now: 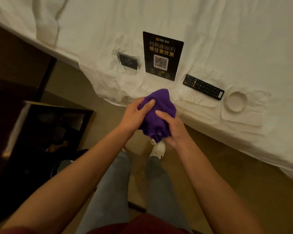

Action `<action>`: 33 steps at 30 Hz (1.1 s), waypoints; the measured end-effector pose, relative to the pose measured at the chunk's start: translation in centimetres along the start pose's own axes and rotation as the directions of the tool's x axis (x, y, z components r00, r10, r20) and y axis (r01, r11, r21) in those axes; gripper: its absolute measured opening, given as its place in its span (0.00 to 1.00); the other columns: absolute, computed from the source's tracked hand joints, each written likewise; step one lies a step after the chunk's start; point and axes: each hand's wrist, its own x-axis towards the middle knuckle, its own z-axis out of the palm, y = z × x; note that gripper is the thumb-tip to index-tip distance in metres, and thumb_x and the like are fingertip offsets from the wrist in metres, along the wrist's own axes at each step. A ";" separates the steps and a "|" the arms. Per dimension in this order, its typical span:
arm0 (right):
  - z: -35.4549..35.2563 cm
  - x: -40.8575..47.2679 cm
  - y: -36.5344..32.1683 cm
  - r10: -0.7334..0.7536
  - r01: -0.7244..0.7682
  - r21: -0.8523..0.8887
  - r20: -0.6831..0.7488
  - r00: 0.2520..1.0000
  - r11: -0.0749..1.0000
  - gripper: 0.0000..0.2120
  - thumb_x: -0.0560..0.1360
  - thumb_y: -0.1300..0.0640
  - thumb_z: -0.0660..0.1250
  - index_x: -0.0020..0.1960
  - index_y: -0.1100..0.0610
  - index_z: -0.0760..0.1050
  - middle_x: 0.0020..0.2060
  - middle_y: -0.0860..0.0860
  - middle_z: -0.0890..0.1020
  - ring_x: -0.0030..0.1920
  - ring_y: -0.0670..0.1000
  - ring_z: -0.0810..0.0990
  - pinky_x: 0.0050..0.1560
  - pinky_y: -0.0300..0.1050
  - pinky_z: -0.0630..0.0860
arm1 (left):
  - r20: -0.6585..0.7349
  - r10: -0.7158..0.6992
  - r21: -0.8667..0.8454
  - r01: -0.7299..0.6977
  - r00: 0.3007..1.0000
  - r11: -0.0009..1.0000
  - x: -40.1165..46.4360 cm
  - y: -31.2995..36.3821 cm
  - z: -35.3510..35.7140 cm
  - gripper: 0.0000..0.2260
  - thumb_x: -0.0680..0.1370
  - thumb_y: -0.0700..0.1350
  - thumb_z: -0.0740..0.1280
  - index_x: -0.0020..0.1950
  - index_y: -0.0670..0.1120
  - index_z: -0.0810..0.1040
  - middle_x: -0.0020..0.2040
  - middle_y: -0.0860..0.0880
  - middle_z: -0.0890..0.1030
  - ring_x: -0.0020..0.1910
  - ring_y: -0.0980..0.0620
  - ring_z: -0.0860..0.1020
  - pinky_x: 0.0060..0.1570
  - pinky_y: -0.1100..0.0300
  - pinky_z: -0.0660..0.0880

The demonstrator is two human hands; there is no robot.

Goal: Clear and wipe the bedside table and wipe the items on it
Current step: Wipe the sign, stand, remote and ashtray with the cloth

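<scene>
Both hands hold a bunched purple cloth (159,114) over the bed's edge. My left hand (135,114) grips its left side and my right hand (173,129) grips its lower right. Whether anything is wrapped inside the cloth is hidden. On the white bed sheet (235,39) lie a black WiFi sign with a QR code (161,55), a small clear acrylic plaque (128,61), a black remote control (203,86) and a white round ashtray (235,102). The dark bedside table (46,125) stands at the left, its glossy top reflecting the room.
A dark bin (62,166) sits on the floor beside the table. Dark wooden furniture (15,65) fills the upper left. My legs and a white shoe (157,149) stand on the tan floor between table and bed.
</scene>
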 end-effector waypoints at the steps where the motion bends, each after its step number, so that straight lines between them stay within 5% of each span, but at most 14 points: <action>1: 0.1 0.3 0.0 -0.006 0.006 0.002 -0.019 1.000 1.000 0.32 0.70 0.59 0.79 0.71 0.58 0.74 0.63 0.61 0.82 0.62 0.63 0.83 0.60 0.58 0.81 | -0.003 0.000 0.035 0.000 1.000 0.999 0.5 0.2 -0.3 0.06 0.82 0.52 0.68 0.53 0.53 0.84 0.50 0.52 0.87 0.51 0.55 0.84 0.50 0.61 0.80; 5: 0.8 1.7 -0.3 -0.029 0.024 -0.052 -0.100 0.995 0.998 0.30 0.67 0.60 0.80 0.67 0.57 0.77 0.59 0.58 0.85 0.58 0.60 0.85 0.54 0.54 0.82 | -0.182 0.159 0.394 -0.076 0.970 0.916 3.9 1.2 -3.2 0.15 0.84 0.52 0.62 0.66 0.48 0.79 0.65 0.49 0.79 0.63 0.53 0.77 0.67 0.52 0.74; 8: 1.8 2.7 -0.4 -0.050 0.034 -0.098 -0.171 0.984 0.995 0.27 0.68 0.59 0.80 0.65 0.51 0.78 0.53 0.52 0.87 0.52 0.55 0.87 0.48 0.49 0.83 | -0.180 0.429 0.700 -0.191 0.885 0.688 7.9 3.2 -6.1 0.15 0.83 0.46 0.63 0.68 0.47 0.77 0.68 0.47 0.76 0.69 0.50 0.72 0.71 0.53 0.69; 11: 3.1 3.9 -0.3 -0.103 0.071 -0.134 -0.253 0.962 0.988 0.28 0.69 0.59 0.80 0.67 0.50 0.76 0.53 0.50 0.86 0.49 0.52 0.88 0.44 0.44 0.83 | 0.023 0.518 0.891 -0.253 0.855 0.378 13.2 5.1 -8.1 0.19 0.81 0.44 0.66 0.72 0.47 0.75 0.71 0.45 0.74 0.73 0.45 0.68 0.73 0.51 0.65; 15: 5.3 5.0 0.3 -0.181 0.135 -0.160 -0.316 0.931 0.978 0.30 0.69 0.59 0.79 0.69 0.53 0.76 0.56 0.51 0.86 0.51 0.52 0.87 0.45 0.43 0.83 | 0.346 0.448 0.916 -0.401 0.824 0.031 18.4 6.3 -9.6 0.22 0.79 0.47 0.69 0.73 0.49 0.74 0.70 0.43 0.75 0.73 0.40 0.68 0.70 0.44 0.65; 18: 7.1 5.1 1.2 -0.186 0.137 -0.149 -0.386 0.904 0.979 0.28 0.67 0.57 0.79 0.65 0.46 0.78 0.53 0.47 0.86 0.52 0.50 0.87 0.45 0.43 0.83 | 0.522 0.355 0.849 -0.511 0.776 -0.130 20.3 6.7 -10.2 0.21 0.79 0.49 0.71 0.70 0.47 0.76 0.68 0.42 0.76 0.69 0.39 0.70 0.68 0.43 0.66; 21: 8.6 5.6 1.7 -0.190 0.146 -0.135 -0.424 0.885 0.980 0.28 0.64 0.55 0.80 0.63 0.44 0.79 0.53 0.45 0.87 0.53 0.50 0.87 0.47 0.45 0.84 | 0.579 0.300 0.815 -0.549 0.758 -0.186 21.7 7.2 -10.8 0.18 0.79 0.52 0.69 0.65 0.44 0.80 0.63 0.42 0.79 0.65 0.39 0.72 0.64 0.45 0.67; 25: 10.3 5.9 1.6 -0.221 0.167 -0.160 -0.439 0.871 0.973 0.31 0.61 0.50 0.80 0.63 0.43 0.79 0.55 0.47 0.86 0.56 0.52 0.86 0.50 0.48 0.83 | 0.607 0.333 0.789 -0.597 0.721 -0.144 21.1 8.1 -11.3 0.20 0.80 0.56 0.67 0.62 0.42 0.81 0.62 0.42 0.80 0.66 0.40 0.73 0.63 0.46 0.68; 27: 10.9 5.3 1.0 -0.272 0.197 -0.212 -0.425 0.864 0.957 0.27 0.62 0.50 0.77 0.61 0.41 0.79 0.54 0.45 0.86 0.54 0.49 0.85 0.48 0.44 0.82 | 0.587 0.447 0.766 -0.642 0.675 -0.038 19.3 8.8 -12.1 0.20 0.80 0.57 0.67 0.60 0.41 0.81 0.59 0.42 0.82 0.65 0.41 0.76 0.62 0.47 0.71; 29: 11.6 4.4 -0.1 -0.361 0.253 -0.289 -0.421 0.832 0.923 0.24 0.65 0.51 0.76 0.61 0.42 0.78 0.52 0.41 0.85 0.52 0.45 0.85 0.45 0.38 0.81 | 0.470 0.522 0.742 -0.639 0.712 0.203 16.9 9.6 -13.1 0.19 0.80 0.57 0.67 0.57 0.41 0.79 0.54 0.44 0.83 0.57 0.45 0.80 0.55 0.50 0.77; 32: 13.5 3.1 -1.9 -0.546 0.372 -0.425 -0.431 0.718 0.825 0.23 0.70 0.56 0.74 0.62 0.40 0.75 0.52 0.33 0.82 0.52 0.40 0.83 0.43 0.35 0.80 | 0.300 0.396 0.595 -0.494 0.868 0.634 12.9 10.5 -13.7 0.14 0.80 0.57 0.67 0.52 0.46 0.74 0.45 0.51 0.80 0.47 0.48 0.82 0.44 0.57 0.81; 33: 14.2 3.0 -2.5 -0.595 0.396 -0.465 -0.439 0.673 0.792 0.23 0.71 0.56 0.73 0.62 0.39 0.74 0.52 0.30 0.80 0.53 0.39 0.82 0.43 0.36 0.81 | 0.274 0.339 0.507 -0.435 0.900 0.745 11.7 10.5 -13.4 0.13 0.80 0.56 0.68 0.52 0.47 0.73 0.46 0.50 0.80 0.48 0.47 0.82 0.45 0.53 0.83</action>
